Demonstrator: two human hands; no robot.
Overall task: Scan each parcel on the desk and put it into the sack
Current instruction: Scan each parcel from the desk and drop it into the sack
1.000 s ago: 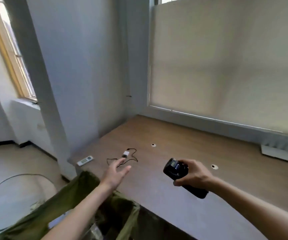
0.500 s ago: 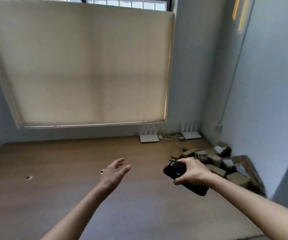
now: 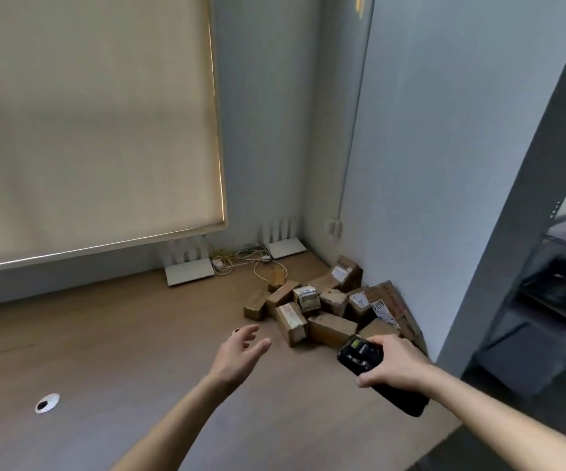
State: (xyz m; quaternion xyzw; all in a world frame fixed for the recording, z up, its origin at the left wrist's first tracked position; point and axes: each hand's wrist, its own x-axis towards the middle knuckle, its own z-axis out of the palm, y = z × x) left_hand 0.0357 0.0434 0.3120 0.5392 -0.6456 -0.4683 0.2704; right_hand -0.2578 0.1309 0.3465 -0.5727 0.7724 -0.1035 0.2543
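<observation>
Several small cardboard parcels (image 3: pixel 329 305), some with white labels, lie heaped in the desk's far right corner against the wall. My right hand (image 3: pixel 395 363) grips a black handheld scanner (image 3: pixel 363 356), screen up, just in front of the heap. My left hand (image 3: pixel 241 351) hovers above the wooden desk (image 3: pixel 111 334) with relaxed, spread fingers and holds nothing, a short way left of the nearest parcel (image 3: pixel 291 320). The sack is out of view.
Two white routers (image 3: pixel 190 270) (image 3: pixel 285 248) with tangled cables (image 3: pixel 244 258) stand along the back wall under a drawn roller blind (image 3: pixel 88 124). A cable hole (image 3: pixel 47 402) sits in the desk at left. The desk ends at right beside a grey pillar (image 3: pixel 512 232).
My view has swung right from the green sack and desk's left end to the parcel heap in the right corner. Both hands kept their poses; the parcels now lie close to them.
</observation>
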